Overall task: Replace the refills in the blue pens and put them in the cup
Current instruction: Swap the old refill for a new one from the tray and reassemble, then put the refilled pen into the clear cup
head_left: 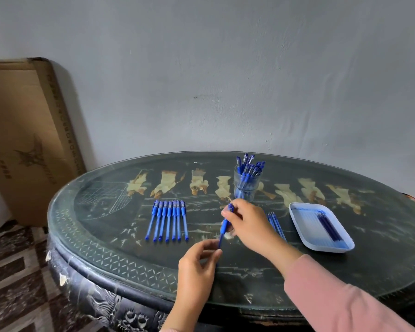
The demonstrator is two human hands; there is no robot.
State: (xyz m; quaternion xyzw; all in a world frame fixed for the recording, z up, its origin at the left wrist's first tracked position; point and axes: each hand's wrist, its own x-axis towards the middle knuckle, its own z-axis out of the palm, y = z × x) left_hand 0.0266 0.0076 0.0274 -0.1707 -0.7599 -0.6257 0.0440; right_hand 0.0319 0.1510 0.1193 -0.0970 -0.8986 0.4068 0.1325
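**Item: pen in work, centre of frame**

Location: the pen (224, 227) is held above the table (101, 236), just below the cup (246, 188), with its capped end pointing up toward the cup.

Grip: the right hand (249, 224) wraps its fingers round the upper barrel. The left hand (197, 262) pinches the lower end between thumb and forefinger.

Stock: a row of pens (168, 221) lies left of centre. The cup, upper centre, stands full of pens. Loose refills (277, 224) are partly hidden behind the right forearm. The tray (295, 212), at right, holds dark refills.

Step, as judged: the barrel is being parted or rejoined; which one cannot be told.

Handling note: keep the right hand still and turn only with the left. Keep the two halves in line so the thread does not cross. Work low over the table so a dropped tip stays close. Once the pen is closed, lift it straight up and lower it into a gap among the standing pens.
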